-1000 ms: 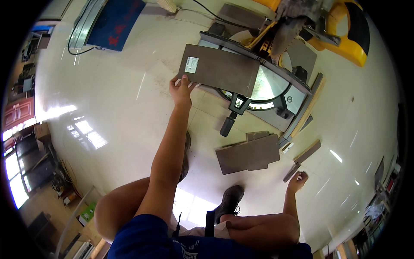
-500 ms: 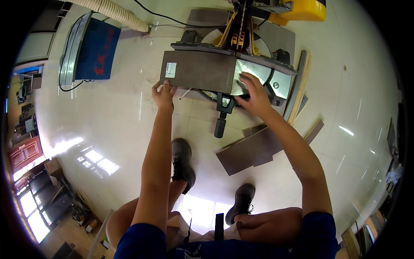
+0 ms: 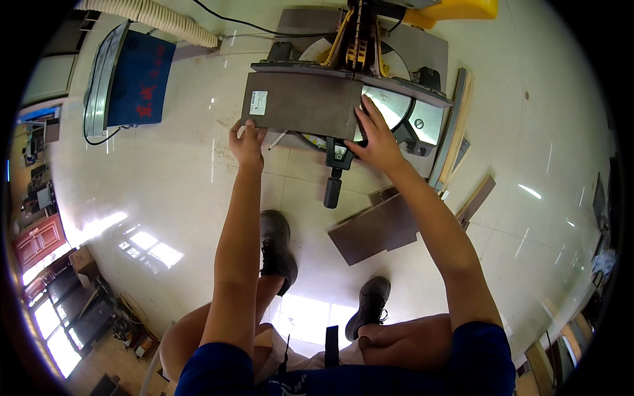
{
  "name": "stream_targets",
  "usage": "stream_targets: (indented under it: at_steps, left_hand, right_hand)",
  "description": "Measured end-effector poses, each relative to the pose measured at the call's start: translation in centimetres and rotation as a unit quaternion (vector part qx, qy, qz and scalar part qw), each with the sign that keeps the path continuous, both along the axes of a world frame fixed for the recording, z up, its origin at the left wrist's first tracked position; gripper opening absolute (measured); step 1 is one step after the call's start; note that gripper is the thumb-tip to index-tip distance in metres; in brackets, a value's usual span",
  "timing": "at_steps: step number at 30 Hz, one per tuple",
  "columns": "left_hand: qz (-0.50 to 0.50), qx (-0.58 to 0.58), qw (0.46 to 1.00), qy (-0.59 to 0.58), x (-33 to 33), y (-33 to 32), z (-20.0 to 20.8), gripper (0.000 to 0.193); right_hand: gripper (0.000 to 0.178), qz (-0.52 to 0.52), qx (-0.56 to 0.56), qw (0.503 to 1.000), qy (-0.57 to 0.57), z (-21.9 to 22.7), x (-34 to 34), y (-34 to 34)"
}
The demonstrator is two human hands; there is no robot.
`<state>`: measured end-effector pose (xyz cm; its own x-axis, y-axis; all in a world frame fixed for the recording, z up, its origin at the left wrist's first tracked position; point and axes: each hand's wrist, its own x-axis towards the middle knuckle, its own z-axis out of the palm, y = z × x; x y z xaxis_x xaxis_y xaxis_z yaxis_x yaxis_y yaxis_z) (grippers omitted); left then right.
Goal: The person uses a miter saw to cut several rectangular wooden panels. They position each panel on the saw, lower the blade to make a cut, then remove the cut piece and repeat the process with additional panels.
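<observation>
A dark brown flat board [image 3: 300, 105] with a white label lies across the base of a miter saw [image 3: 360, 56], its far edge along the fence. My left hand [image 3: 247, 146] grips the board's near left corner, thumb on top; the fingers underneath are hidden. At the opposite end, my right hand [image 3: 380, 142] rests its fingertips and thumb against the board's right edge, fingers apart and stretched. Below the board sticks out the saw's black handle [image 3: 333, 188]. Bare shiny metal of the saw table [image 3: 389, 105] shows right of the board.
Brown board offcuts [image 3: 376, 231] lie on the floor near my right forearm. Long wood strips [image 3: 456, 132] lie right of the saw. A blue metal box [image 3: 142, 79] and a ribbed cream hose [image 3: 152, 14] are at the far left. A black cable [image 3: 264, 30] runs behind the saw.
My right hand has moved left from above the metal saw table onto the board's right edge. My left hand keeps its grip on the corner. The whole view has shifted slightly.
</observation>
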<state>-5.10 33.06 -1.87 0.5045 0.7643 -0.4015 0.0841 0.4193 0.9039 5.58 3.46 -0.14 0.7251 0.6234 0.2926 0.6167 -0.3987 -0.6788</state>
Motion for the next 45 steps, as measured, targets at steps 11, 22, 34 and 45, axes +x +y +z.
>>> stream_targets:
  at_steps: [11, 22, 34, 45]
  left_hand:
    - [-0.02, 0.015, 1.0, 0.018, 0.0, 0.7, -0.3, 0.043]
    - [-0.022, -0.13, 0.991, -0.022, 2.4, -4.9, -0.3, 0.063]
    - [-0.055, -0.084, 0.995, 0.026, 3.2, -6.0, -0.2, 0.059]
    - [-0.054, -0.067, 0.996, 0.036, 3.4, -6.4, 0.2, 0.054]
  right_hand:
    - [0.08, 0.029, -0.038, 0.999, -0.009, -0.2, 0.5, -0.1]
    - [0.081, 0.03, -0.041, 0.999, 0.003, -0.3, 0.7, 0.1]
    - [0.079, 0.035, -0.046, 0.998, -0.009, -0.4, 0.9, 0.2]
    - [0.078, 0.038, -0.052, 0.998, -0.016, -0.4, 0.8, 0.1]
